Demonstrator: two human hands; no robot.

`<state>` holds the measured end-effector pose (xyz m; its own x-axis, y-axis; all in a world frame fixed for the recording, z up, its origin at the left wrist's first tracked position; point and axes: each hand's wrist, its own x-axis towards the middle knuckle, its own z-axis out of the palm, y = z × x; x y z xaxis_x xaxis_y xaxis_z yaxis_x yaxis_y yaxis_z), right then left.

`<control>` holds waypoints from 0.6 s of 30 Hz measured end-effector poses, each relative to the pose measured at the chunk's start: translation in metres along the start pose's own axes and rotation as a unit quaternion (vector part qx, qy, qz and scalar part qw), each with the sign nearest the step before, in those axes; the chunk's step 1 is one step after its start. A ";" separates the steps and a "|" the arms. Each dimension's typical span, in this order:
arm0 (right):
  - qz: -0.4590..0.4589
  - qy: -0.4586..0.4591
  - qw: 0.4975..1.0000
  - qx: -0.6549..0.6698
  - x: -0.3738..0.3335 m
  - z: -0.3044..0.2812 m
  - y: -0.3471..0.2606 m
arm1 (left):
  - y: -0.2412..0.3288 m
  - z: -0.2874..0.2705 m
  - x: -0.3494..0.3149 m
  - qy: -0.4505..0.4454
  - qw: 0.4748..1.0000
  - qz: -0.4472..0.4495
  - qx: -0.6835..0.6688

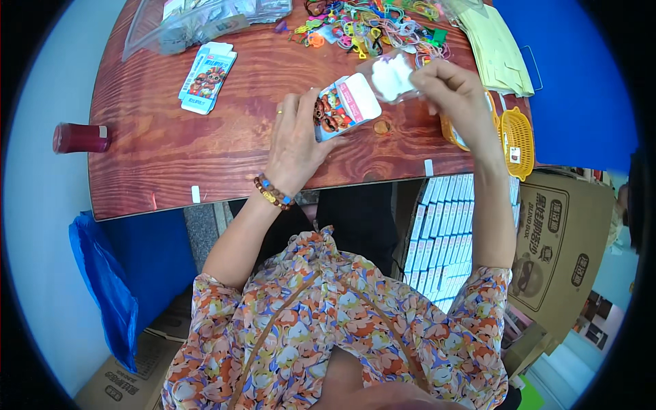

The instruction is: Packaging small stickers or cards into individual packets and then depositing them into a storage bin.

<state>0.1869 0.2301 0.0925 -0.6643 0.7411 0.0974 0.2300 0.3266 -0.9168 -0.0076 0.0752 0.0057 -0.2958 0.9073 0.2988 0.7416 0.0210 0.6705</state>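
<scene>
My left hand (292, 140) is wrapped round a small printed carton (336, 113), blue and white with cartoon figures. The carton is tilted, and its white end with a pink strip points toward my right side. In my right hand (456, 96), thumb and fingers pinch the edge of a clear plastic packet (392, 78) with something white inside. The packet is just beyond the carton's white end; whether they touch I cannot tell. Flat blue printed cartons (207, 78) lie overlapped on the table, left of my left hand.
Colourful cords and small plastic charms (372, 34) are heaped at the back. A clear bag (198, 31) lies back left, yellow papers (499, 58) back right. Yellow baskets (517, 145) sit by the right edge, a red jar (80, 138) at left. Below, a box holds rows of small cartons (441, 236).
</scene>
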 end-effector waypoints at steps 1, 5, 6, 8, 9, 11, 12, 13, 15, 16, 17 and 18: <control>0.020 -0.023 1.000 0.001 -0.003 0.007 -0.001 | -0.001 0.000 -0.001 0.006 1.000 0.010 0.018; 0.013 -0.024 0.998 -0.056 -0.013 0.029 -0.002 | 0.006 0.000 -0.002 0.013 1.000 0.012 -0.007; 0.013 -0.025 0.998 -0.056 -0.013 0.032 -0.001 | 0.007 0.001 -0.002 0.017 1.000 0.016 0.004; 0.033 -0.012 0.993 -0.115 -0.014 0.035 -0.001 | 0.006 0.001 -0.003 0.022 0.999 0.020 0.013; 0.034 -0.012 0.993 -0.115 -0.013 0.038 -0.004 | 0.006 0.001 -0.003 0.023 0.999 0.020 0.016; 0.030 -0.015 0.980 -0.197 -0.011 0.044 -0.014 | 0.006 0.002 -0.004 0.024 0.999 0.020 0.018; 0.030 -0.015 0.980 -0.197 -0.010 0.047 -0.016 | 0.007 0.002 -0.004 0.025 0.999 0.014 0.017; 0.017 -0.016 0.970 -0.244 -0.009 0.050 -0.018 | 0.007 0.002 -0.004 0.027 0.999 0.008 0.016; 0.007 -0.014 0.956 -0.293 -0.009 0.055 -0.018 | 0.004 0.002 -0.003 0.033 0.999 0.024 0.027; -0.023 -0.038 0.940 -0.339 -0.009 0.059 -0.014 | 0.002 0.002 -0.003 0.040 0.998 0.039 0.040; -0.053 -0.062 0.919 -0.386 -0.008 0.059 -0.012 | -0.001 0.002 -0.003 0.040 0.998 0.039 0.037; -0.053 -0.062 0.918 -0.388 -0.006 0.055 -0.010 | -0.006 0.001 -0.004 0.038 0.999 0.026 0.027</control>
<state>0.1491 0.1902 0.0793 -0.7774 0.6238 0.0810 0.5642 0.7485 -0.3485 -0.0100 0.0720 -0.0001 -0.2987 0.8734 0.3847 0.7881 -0.0016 0.6156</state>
